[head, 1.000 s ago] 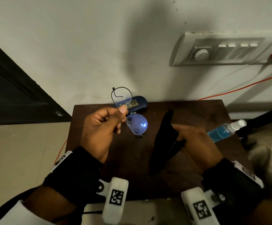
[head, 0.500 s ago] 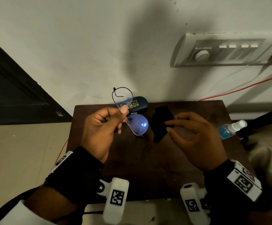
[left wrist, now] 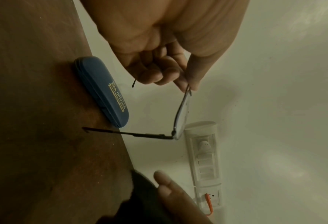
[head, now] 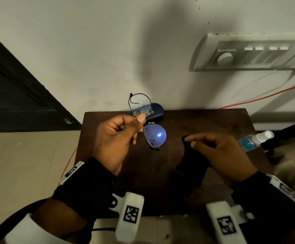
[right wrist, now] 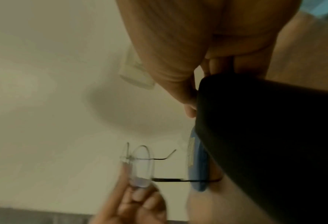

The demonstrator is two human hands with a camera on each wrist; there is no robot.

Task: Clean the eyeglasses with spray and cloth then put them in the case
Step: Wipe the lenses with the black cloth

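Observation:
Thin-rimmed eyeglasses (head: 155,136) hang above the brown table (head: 213,120), temples unfolded. My left hand (head: 118,136) pinches them at the bridge between thumb and forefinger; the same pinch shows in the left wrist view on the eyeglasses (left wrist: 180,119). To the right my right hand (head: 218,152) holds a black cloth (head: 192,162) by its top edge, and the cloth (right wrist: 264,136) droops toward the table. A closed blue case (head: 153,112) lies at the table's back edge, behind the glasses. The blue spray bottle (head: 254,140) lies on its side at the right edge.
The table stands against a white wall carrying a switch panel (head: 248,53) with an orange cable (head: 266,97) plugged in. A dark door (head: 11,95) is at the left, pale floor tiles below it. Something dark and pale sits past the table's right side.
My right hand swung the cloth up near the glasses, then drew back right and lower; the cloth now hangs longer. The left hand and glasses stayed put.

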